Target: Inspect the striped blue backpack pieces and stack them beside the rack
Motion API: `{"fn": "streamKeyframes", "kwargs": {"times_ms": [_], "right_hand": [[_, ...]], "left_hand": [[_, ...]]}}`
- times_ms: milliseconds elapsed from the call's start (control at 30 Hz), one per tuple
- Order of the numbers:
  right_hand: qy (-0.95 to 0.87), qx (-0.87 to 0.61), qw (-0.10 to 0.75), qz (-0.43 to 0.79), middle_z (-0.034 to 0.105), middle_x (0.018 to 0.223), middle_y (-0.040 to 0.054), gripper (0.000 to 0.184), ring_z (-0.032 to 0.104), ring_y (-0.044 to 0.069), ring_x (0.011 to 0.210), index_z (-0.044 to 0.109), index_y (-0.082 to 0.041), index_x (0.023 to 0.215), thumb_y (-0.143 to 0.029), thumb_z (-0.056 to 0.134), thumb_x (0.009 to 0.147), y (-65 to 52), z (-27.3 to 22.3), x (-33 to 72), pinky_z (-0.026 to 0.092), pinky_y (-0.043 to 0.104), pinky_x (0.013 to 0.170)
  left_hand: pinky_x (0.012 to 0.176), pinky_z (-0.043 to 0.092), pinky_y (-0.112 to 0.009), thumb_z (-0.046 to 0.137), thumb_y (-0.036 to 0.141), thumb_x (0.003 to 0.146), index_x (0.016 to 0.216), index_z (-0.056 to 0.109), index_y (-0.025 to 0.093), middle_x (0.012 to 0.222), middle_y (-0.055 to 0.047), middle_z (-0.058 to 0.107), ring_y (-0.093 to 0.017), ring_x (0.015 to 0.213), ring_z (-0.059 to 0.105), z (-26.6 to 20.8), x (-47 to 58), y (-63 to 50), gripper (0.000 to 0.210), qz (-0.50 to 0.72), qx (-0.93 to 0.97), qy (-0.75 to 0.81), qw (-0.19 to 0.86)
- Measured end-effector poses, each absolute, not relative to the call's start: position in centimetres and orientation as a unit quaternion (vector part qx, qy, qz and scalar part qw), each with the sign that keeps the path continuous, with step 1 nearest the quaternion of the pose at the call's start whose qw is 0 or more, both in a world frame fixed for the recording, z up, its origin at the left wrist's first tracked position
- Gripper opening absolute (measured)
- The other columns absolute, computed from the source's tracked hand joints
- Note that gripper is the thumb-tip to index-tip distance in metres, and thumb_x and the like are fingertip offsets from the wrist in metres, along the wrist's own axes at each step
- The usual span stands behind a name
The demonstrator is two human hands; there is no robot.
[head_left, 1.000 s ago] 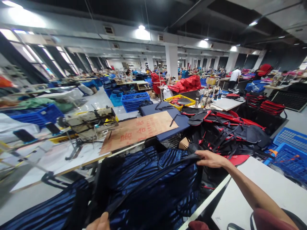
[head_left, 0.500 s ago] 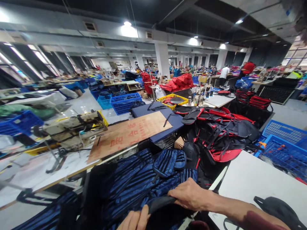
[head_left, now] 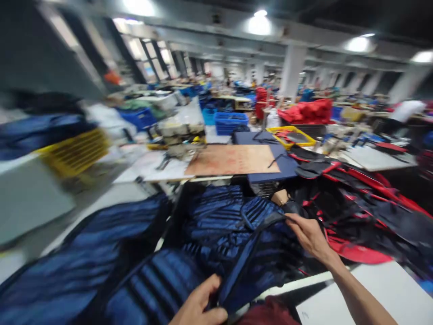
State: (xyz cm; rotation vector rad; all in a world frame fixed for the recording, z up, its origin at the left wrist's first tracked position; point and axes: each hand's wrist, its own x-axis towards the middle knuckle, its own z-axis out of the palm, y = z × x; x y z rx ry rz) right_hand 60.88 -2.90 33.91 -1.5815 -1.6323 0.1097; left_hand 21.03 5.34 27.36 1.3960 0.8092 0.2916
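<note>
Striped blue fabric piece (head_left: 252, 253) lies at near centre, its dark edge stretched between two hands: the left hand (head_left: 203, 302) has its grip pinched on the near end, the right hand (head_left: 311, 237) has its grip closed around the far end. A white tabletop (head_left: 382, 298) stands near right; a left tabletop (head_left: 135, 174) carries one sewing machine (head_left: 179, 135). One brown board (head_left: 233, 160) with red lettering lies beyond the fabric. The large hall has windows on the left and four bright ceiling lamps. Of two yellow crates, the far one (head_left: 299, 145) holds red and black pieces; the left one (head_left: 77, 151) is blurred, blue cloth at its top. One red-and-black heap (head_left: 355, 210) on the right is too tangled to count.
</note>
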Motion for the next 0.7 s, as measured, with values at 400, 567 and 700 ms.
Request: {"fn": "streamKeyframes", "kwargs": {"times_ms": [400, 567, 700], "right_hand": [[-0.742, -0.555, 0.360, 0.112, 0.054, 0.062, -0.0020, 0.057, 0.047, 0.015, 0.051, 0.071, -0.021, 0.092, -0.068, 0.046, 0.113, 9.3, 35.2, 47.5, 0.036, 0.026, 0.054], [-0.733, -0.491, 0.389, 0.265, 0.052, 0.073, -0.0028, 0.060, 0.047, 0.017, 0.070, 0.058, -0.022, 0.084, -0.074, 0.046, 0.112, 17.2, 34.0, 38.1, 0.037, 0.027, 0.065], [-0.706, -0.501, 0.370, 0.338, 0.059, 0.080, -0.0002, 0.054, 0.052, 0.020, 0.078, 0.059, -0.021, 0.088, -0.067, 0.045, 0.113, 21.7, 25.9, 31.1, 0.041, 0.028, 0.074]], "left_hand": [[0.075, 0.046, -0.029, 0.049, 0.045, 0.115, 0.123, 0.076, 0.020, 0.090, -0.005, 0.064, -0.019, 0.085, 0.063, 33.6, 9.7, 4.2, 0.038, 0.365, 0.678, 0.638, 0.018], [0.083, 0.046, -0.033, 0.044, 0.046, 0.117, 0.143, 0.070, 0.023, 0.109, -0.010, 0.069, -0.026, 0.103, 0.066, 35.9, 3.9, 7.1, 0.043, 0.232, 0.607, 0.749, -0.132], [0.107, 0.044, -0.045, 0.043, 0.034, 0.116, 0.150, 0.067, 0.023, 0.128, -0.016, 0.070, -0.032, 0.124, 0.060, 33.0, 0.8, 8.9, 0.042, 0.235, 0.571, 0.773, -0.145]]}}
